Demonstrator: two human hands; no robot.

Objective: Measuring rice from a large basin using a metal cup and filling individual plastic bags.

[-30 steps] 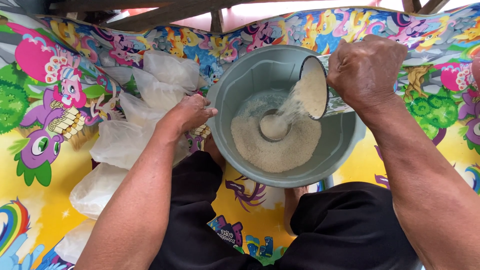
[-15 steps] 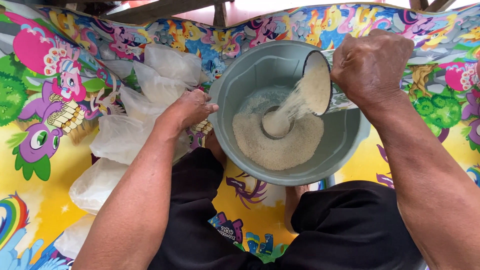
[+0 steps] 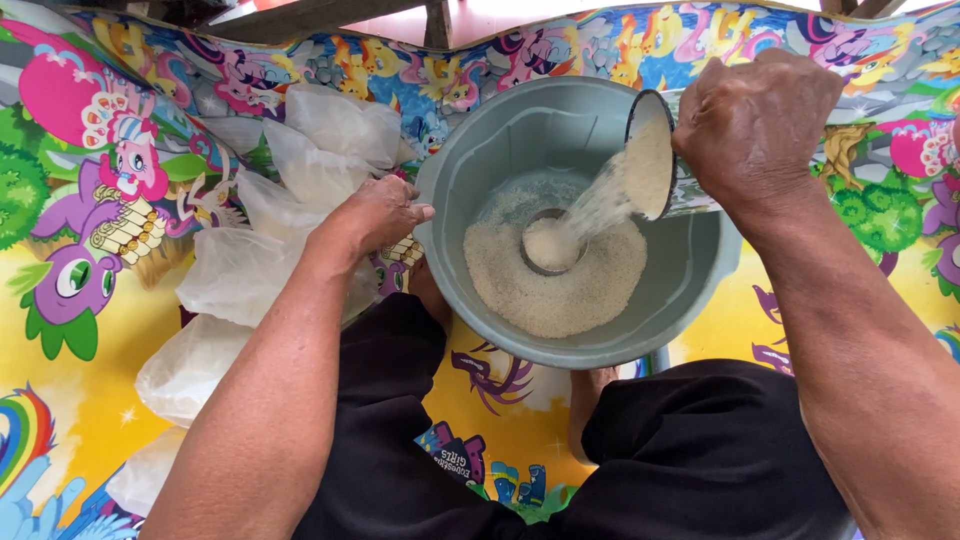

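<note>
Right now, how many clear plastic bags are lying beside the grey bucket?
About 6 plastic bags, left of the bucket, in a line from top to bottom-left corner; the left hand may hide more.

We see a grey-green bucket (image 3: 480, 200) holding off-white rice (image 3: 560, 285); the stream leaving the cup (image 3: 655, 165) is the same pale cream. The cup's side, mostly hidden by the right hand (image 3: 755, 125), appears greenish and printed. The mat (image 3: 120, 300) is yellow, patterned with cartoon ponies in pink and purple, a purple dragon, green bushes, a rainbow and blue patches. The bags (image 3: 250, 270) are translucent white. The clothing (image 3: 700, 460) is plain black.
</note>
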